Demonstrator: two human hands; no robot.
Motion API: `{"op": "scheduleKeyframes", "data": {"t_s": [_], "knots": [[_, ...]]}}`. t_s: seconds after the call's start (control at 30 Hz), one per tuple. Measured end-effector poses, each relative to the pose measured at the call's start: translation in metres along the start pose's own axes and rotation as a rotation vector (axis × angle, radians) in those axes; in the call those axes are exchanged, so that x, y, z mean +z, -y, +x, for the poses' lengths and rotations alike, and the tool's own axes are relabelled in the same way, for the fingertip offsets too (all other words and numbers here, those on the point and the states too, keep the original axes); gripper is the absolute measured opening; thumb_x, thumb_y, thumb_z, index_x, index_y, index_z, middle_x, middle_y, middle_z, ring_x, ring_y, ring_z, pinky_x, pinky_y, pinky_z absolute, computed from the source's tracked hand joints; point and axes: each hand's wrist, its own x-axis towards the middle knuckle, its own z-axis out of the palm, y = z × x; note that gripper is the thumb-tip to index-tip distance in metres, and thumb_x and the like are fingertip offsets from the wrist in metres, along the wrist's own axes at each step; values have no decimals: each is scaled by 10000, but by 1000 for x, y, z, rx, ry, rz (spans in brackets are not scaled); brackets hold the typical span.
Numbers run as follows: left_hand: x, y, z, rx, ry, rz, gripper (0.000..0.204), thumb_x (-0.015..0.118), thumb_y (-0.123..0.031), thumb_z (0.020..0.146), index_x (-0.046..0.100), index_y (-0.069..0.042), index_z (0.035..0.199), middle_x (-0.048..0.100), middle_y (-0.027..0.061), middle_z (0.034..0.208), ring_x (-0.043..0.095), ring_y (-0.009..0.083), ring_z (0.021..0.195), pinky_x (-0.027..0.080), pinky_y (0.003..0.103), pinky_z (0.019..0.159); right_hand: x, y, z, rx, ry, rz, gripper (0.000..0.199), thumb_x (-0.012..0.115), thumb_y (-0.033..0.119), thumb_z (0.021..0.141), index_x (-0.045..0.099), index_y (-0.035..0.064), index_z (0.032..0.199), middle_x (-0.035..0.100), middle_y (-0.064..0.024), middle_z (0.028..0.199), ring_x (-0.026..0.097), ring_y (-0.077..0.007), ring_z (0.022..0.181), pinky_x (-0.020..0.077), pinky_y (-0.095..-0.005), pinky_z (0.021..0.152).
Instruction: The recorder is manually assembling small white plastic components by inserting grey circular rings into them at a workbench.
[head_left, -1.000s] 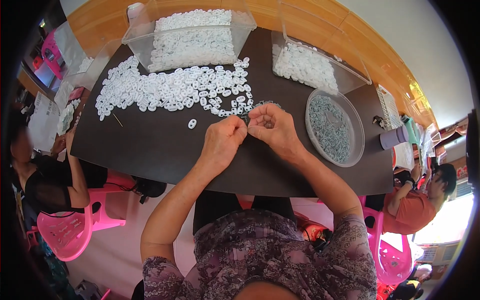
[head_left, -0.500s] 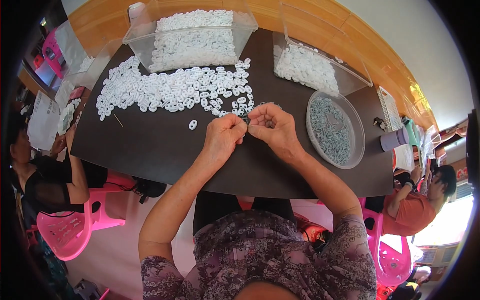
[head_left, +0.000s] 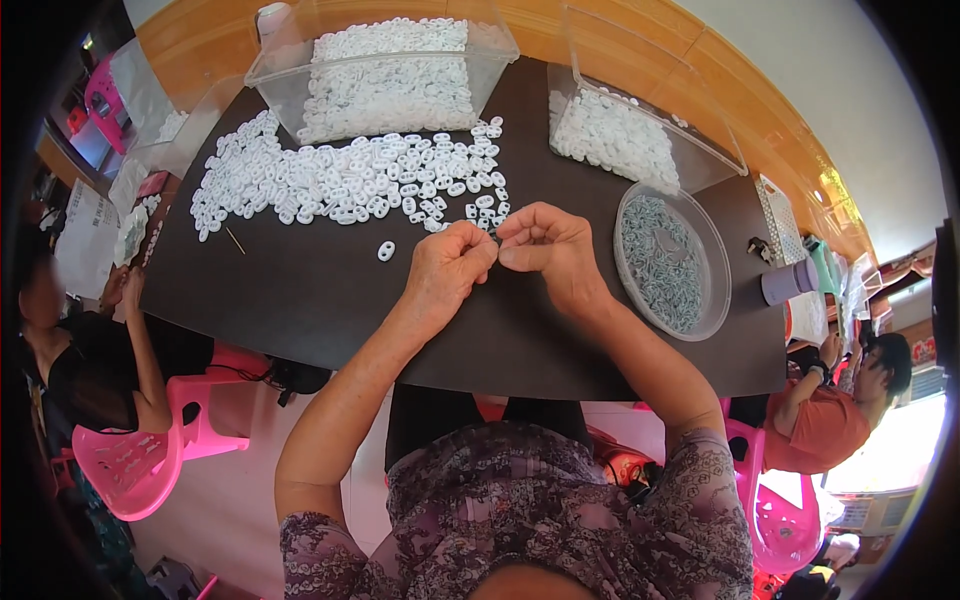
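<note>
My left hand (head_left: 447, 272) is closed, its thumb and forefinger pinched together above the table. Close against it, my right hand (head_left: 553, 257) also pinches with thumb and forefinger. Whatever small thing sits between the fingertips is too hidden to name. Just beyond the hands lies a spread of white oval pieces (head_left: 340, 180), each with two holes. One single white oval piece (head_left: 386, 251) rests apart, left of my left hand. To the right of my right hand stands a round clear tub (head_left: 718, 290) of small grey metal pieces (head_left: 660, 270) that look like screws.
Two clear bins, a large bin (head_left: 285, 95) and a tilted bin (head_left: 715, 150), hold more white pieces along the back of the dark table (head_left: 300, 300). A thin stick (head_left: 236, 241) lies at left, a purple cup (head_left: 789, 281) at right. People sit on either side on pink chairs.
My fingertips have shifted slightly, the two hands still close together. At the left, the other person's forearm and hand have moved. The loose pieces look the same.
</note>
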Motion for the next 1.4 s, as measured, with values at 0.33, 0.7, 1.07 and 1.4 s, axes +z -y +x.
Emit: {"op": "scheduleKeyframes", "data": {"t_s": [0.33, 0.7, 1.07, 1.4], "knots": [[9, 20, 3, 522, -247, 735, 80, 583, -91, 821, 565, -13, 814, 567, 118, 679, 577, 276, 610, 440, 379, 564, -2, -16, 8, -81, -75, -72, 127, 618, -59, 706, 635, -16, 825, 619, -22, 724, 558, -65, 661, 464, -217, 620], [3, 16, 1, 584, -274, 799, 22, 589, -39, 795, 586, -23, 809, 582, 133, 740, 585, 304, 658, 448, 394, 579, -13, -22, 7, -166, -129, -261, 101, 618, -27, 741, 656, -1, 831, 602, -16, 710, 527, -63, 646, 432, -217, 605], [-13, 0, -51, 55, -127, -282, 142, 608, -67, 861, 624, 27, 967, 592, 22, 756, 520, 54, 613, 407, 170, 515, 17, 0, -27, -193, 8, -180, 98, 625, -9, 779, 648, 18, 869, 594, 3, 739, 517, -49, 663, 425, -211, 606], [-6, 11, -69, 96, -192, -373, 108, 608, -35, 860, 616, 1, 961, 586, -2, 794, 513, 46, 647, 413, 172, 542, 40, 5, -45, -39, 58, 41, 105, 619, -26, 802, 626, 4, 902, 611, 11, 798, 550, -37, 735, 455, -191, 657]]}}
